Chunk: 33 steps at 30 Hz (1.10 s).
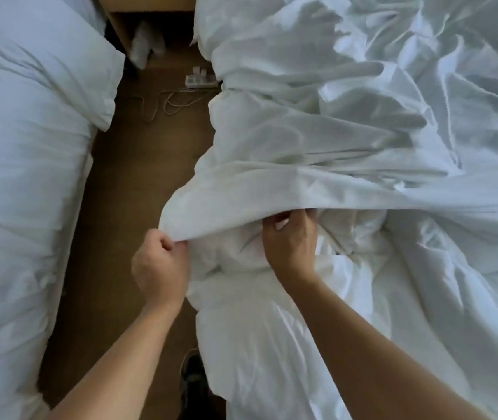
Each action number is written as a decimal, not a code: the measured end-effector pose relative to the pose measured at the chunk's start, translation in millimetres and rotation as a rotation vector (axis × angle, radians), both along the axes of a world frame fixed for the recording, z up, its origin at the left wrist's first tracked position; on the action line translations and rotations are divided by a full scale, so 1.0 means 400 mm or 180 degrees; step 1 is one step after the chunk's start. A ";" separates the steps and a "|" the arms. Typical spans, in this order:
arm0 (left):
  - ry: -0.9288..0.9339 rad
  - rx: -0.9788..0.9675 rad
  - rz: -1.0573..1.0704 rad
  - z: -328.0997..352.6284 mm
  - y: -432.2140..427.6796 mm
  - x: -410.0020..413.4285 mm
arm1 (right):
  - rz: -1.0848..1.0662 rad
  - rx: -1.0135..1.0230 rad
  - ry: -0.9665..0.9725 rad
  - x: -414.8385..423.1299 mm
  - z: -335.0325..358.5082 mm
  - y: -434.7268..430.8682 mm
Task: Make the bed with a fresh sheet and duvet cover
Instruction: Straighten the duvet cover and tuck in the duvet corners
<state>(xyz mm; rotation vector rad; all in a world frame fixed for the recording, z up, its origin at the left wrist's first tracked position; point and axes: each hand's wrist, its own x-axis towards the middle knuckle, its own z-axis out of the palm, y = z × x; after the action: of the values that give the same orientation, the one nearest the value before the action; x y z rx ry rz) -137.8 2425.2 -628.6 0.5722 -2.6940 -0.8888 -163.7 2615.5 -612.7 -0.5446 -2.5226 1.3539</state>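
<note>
Brown carpet (132, 177) runs as a narrow aisle from near to far between two masses of white bedding. On the left lies a smooth, puffy white quilt (23, 177), its far corner hanging over the aisle. At the far end of the carpet sits a white power strip (200, 81) with thin cables (165, 101) trailing toward the near side. A dark shoe (193, 374) shows on the carpet at the near edge.

On the right, a crumpled white duvet cover (347, 140) spreads across the bed, far and right of both hands. Its open hem arcs from left to right just above the hands. Below that hem, a white duvet (272, 328) bulges out, bunched between the two hands and spilling toward the near side.

The left hand (159, 265) is over the aisle at the cover's left corner. Its fingers are curled tight, and thumb and fingertips pinch the hem. The right hand (290, 241) is to the right of it, over the bunched duvet. It reaches up under the hem, and its fingers curl around the fabric edge with their tips hidden in the fold. Both forearms come in bare from the near edge.
</note>
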 end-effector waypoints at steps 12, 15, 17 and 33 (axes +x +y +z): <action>-0.0692 0.0683 -0.1421 -0.017 0.123 -0.264 | -0.0634 -0.0073 -0.1525 -0.102 -0.042 -0.109; -0.0561 0.0781 -0.1475 -0.040 0.166 -0.278 | -0.0978 -0.0790 -0.1572 -0.104 -0.039 -0.113; -0.0558 0.0697 -0.1593 -0.055 0.168 -0.281 | -0.1204 -0.1052 -0.1857 -0.114 -0.057 -0.097; -0.1291 -0.0553 -0.2438 -0.057 -0.109 -0.210 | 0.0305 -0.0248 -0.1754 -0.021 0.047 -0.073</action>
<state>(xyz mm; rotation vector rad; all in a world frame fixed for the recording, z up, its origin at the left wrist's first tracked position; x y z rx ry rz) -222.0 2381.6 -651.5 -0.4072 -3.3749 -0.7228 -172.0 2586.5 -593.8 -0.9344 -2.9608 1.5058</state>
